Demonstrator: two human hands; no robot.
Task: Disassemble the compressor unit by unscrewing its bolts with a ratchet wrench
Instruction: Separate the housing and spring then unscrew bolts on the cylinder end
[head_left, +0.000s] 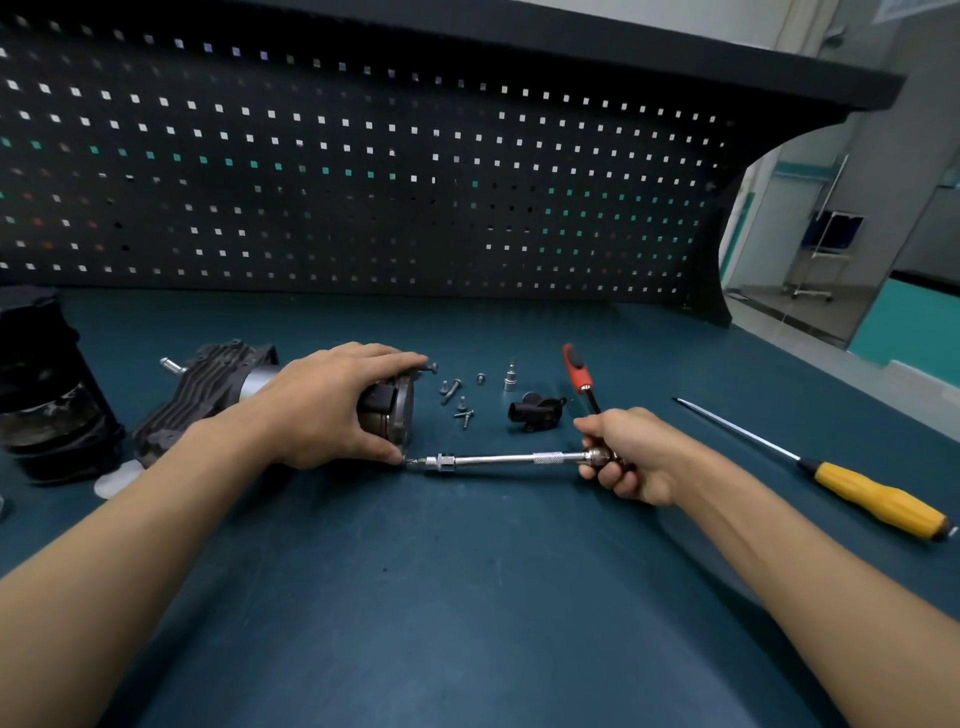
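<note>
Compressor unit (208, 387) lies on its side toward the left of the blue bench (467, 597), finned dark body to the left and round metal end to the right. The left hand (332, 402) covers that right end from above; its grip is clamped on the unit, fingers curled over the far edge and thumb down at the near lower corner. The right hand (631, 454) is to the right of the unit, its grip wrapped round the head of the ratchet wrench (577, 374), whose red and black handle rises away from the fist toward the back of the bench. From the wrench head a shiny extension bar (509, 459) runs level to the left, and its tip sits on a bolt (413, 461) at the unit's lower corner, just beside the left thumb.

Behind the bar lie several loose screws (457, 402), a small socket (510, 379) standing upright, and a black plastic part (535, 410). A screwdriver (878, 501) with a yellow handle lies well apart at the right. A dark cylinder (47, 389) stands at the left edge, and a black pegboard (363, 182) backs the bench.
</note>
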